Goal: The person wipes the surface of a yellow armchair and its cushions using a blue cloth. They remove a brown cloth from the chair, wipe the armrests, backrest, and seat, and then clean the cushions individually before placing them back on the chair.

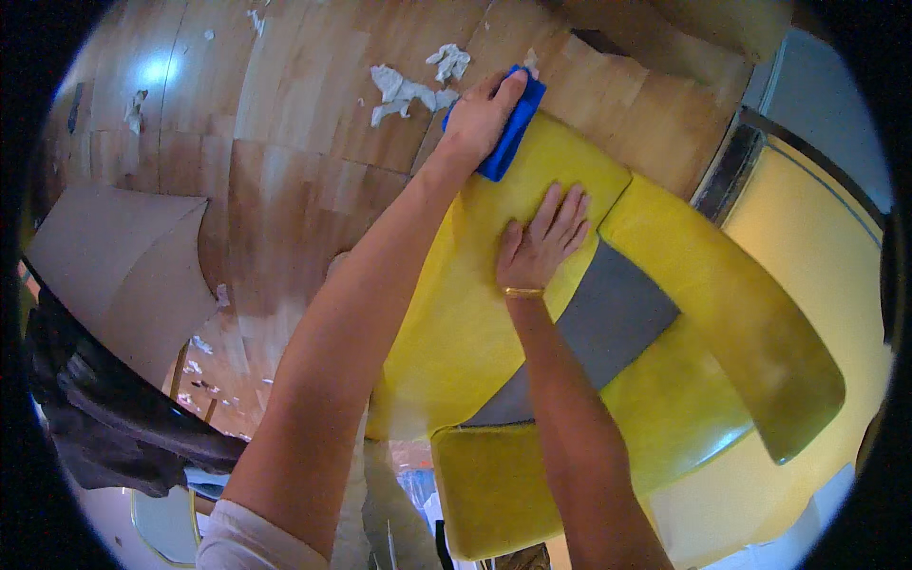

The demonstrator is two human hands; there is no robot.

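My left hand (484, 117) grips a folded blue cloth (511, 139) at the upper end of a yellow upholstered seat (456, 313). The cloth hangs over the seat's edge. Lower and to the right, my right hand (545, 239) lies flat on the yellow surface with its fingers somewhat spread; a gold-coloured band circles that wrist. Beside the right forearm shows a grey fabric panel (620, 306), bordered by a yellow curved backrest (719, 285) and a yellow block-shaped cushion (491, 491).
Crumpled white scraps (406, 92) litter the wood-look floor (299, 164). A beige panel (121, 263) stands at the left, above dark fabric (128, 413). At the right is a cream padded surface (812, 235) with a dark edge.
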